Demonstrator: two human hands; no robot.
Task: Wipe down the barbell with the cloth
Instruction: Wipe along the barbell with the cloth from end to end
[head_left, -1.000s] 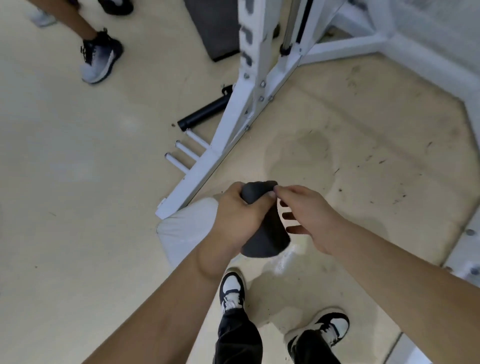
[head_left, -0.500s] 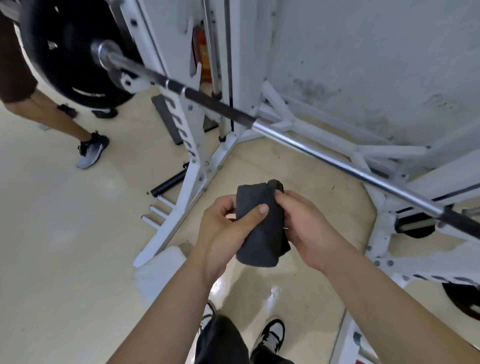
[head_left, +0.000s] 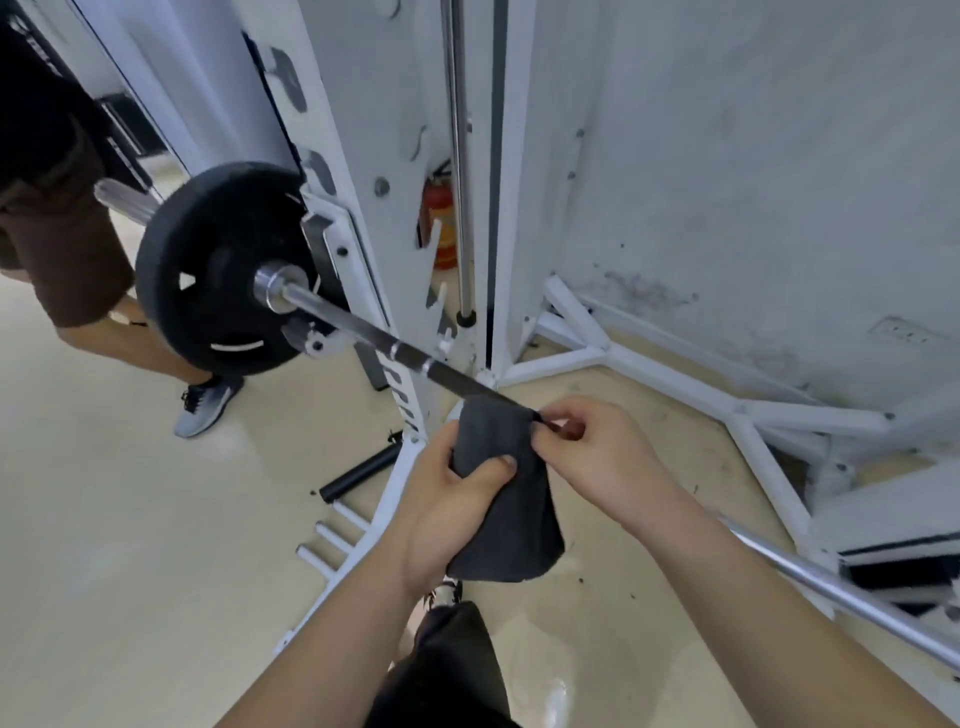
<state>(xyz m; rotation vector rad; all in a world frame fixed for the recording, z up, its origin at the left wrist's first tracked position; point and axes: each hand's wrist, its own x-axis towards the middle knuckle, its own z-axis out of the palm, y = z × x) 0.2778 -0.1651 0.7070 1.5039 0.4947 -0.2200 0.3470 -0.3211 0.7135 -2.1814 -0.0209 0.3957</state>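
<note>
A steel barbell (head_left: 363, 328) rests on a white rack and runs from a black weight plate (head_left: 208, 270) at the left down to the lower right. Both hands hold a dark grey cloth (head_left: 511, 499) just in front of the bar's middle. My left hand (head_left: 447, 499) grips the cloth's left side with the thumb across it. My right hand (head_left: 597, 457) pinches its top right corner. The cloth and hands hide the bar's middle stretch; whether the cloth touches the bar is unclear.
The white rack upright (head_left: 358, 218) and its floor braces (head_left: 649, 358) stand close ahead against a grey wall. Another person's legs (head_left: 78, 270) are at the left by the plate. A black roller (head_left: 358, 473) and white pegs lie on the floor. A red extinguisher (head_left: 439, 223) stands behind.
The view has swung up from the floor to the rack, bringing the barbell and plate into sight. Both hands have kept the cloth and raised it close to the bar.
</note>
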